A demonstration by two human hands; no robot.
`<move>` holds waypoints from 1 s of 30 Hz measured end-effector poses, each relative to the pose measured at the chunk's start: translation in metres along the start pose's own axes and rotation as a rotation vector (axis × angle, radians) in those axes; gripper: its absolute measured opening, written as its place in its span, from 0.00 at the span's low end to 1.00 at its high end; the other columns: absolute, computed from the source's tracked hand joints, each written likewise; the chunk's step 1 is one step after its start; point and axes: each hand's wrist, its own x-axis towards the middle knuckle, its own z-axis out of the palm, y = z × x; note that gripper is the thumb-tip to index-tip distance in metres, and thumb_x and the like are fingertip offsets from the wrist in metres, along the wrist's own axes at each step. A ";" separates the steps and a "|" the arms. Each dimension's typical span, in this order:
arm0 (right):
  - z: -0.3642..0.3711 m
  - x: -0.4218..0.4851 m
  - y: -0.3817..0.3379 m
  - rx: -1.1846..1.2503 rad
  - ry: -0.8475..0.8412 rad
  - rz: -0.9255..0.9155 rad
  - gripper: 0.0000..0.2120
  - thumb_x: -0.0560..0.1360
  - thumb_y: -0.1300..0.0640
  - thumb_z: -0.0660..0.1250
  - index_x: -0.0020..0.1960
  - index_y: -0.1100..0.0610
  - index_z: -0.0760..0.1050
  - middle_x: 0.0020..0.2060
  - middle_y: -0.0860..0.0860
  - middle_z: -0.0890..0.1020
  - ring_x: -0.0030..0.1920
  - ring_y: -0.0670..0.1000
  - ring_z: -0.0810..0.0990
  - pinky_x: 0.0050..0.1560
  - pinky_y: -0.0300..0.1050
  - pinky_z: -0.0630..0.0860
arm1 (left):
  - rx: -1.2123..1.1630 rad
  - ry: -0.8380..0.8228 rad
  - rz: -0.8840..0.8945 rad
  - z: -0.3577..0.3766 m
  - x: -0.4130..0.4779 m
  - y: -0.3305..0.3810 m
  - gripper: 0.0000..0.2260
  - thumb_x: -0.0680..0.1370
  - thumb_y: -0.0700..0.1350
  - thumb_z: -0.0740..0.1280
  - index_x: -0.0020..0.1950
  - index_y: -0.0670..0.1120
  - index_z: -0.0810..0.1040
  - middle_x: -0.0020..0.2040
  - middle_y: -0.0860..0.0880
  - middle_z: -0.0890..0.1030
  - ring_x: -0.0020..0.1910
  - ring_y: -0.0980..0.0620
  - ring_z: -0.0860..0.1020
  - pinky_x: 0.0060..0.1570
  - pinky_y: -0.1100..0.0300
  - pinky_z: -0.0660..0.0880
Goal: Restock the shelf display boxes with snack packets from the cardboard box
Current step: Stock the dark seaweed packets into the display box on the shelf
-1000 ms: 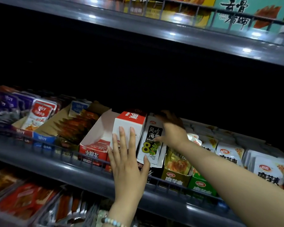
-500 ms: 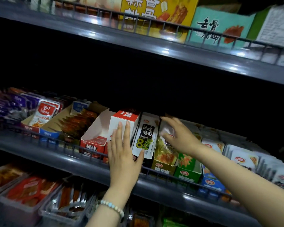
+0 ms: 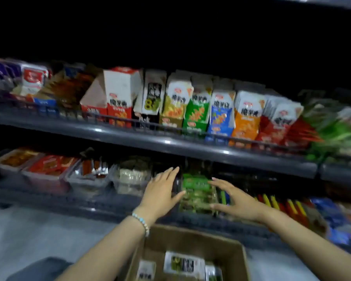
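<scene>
My left hand (image 3: 163, 191) and my right hand (image 3: 234, 197) hover with straight fingers in front of the lower shelf, one on each side of a tray of green packets (image 3: 198, 192). Neither hand holds anything. Below my arms stands the open cardboard box (image 3: 227, 247) with white-and-black snack packets (image 3: 183, 263) lying inside. On the middle shelf (image 3: 166, 141) a row of upright display boxes shows: a red-and-white box (image 3: 119, 98), a black-and-white packet box (image 3: 151, 94), then yellow, green (image 3: 197, 110), blue and orange ones. The view is blurred.
A wire rail (image 3: 101, 118) runs along the middle shelf's front. The lower shelf holds clear trays of red (image 3: 49, 167) and silver snacks at left and coloured stick packets (image 3: 282, 205) at right. Pale floor (image 3: 39, 236) lies at lower left.
Both hands have dropped from the boxes on the middle shelf to the lower shelf level. The view has tilted down, bringing the cardboard box into sight.
</scene>
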 end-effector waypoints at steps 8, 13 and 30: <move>0.136 -0.030 0.068 0.210 -0.294 0.312 0.37 0.73 0.43 0.68 0.75 0.54 0.57 0.73 0.49 0.61 0.73 0.51 0.61 0.65 0.34 0.59 | 0.039 -0.473 -0.139 0.110 -0.052 -0.016 0.31 0.80 0.61 0.56 0.78 0.50 0.52 0.78 0.50 0.57 0.75 0.48 0.59 0.71 0.51 0.58; 0.204 -0.035 0.108 0.450 -0.297 0.541 0.38 0.71 0.43 0.70 0.73 0.57 0.61 0.71 0.51 0.66 0.72 0.52 0.65 0.67 0.39 0.64 | -0.055 -0.613 -0.288 0.165 -0.077 -0.033 0.30 0.80 0.58 0.57 0.78 0.48 0.53 0.77 0.45 0.58 0.75 0.46 0.59 0.73 0.53 0.59; 0.342 -0.055 0.176 0.820 -0.227 0.924 0.38 0.74 0.57 0.71 0.77 0.54 0.54 0.76 0.54 0.55 0.74 0.57 0.60 0.70 0.51 0.65 | -0.193 -0.925 -0.429 0.292 -0.115 -0.071 0.12 0.82 0.55 0.55 0.51 0.47 0.68 0.55 0.42 0.77 0.48 0.47 0.75 0.54 0.50 0.74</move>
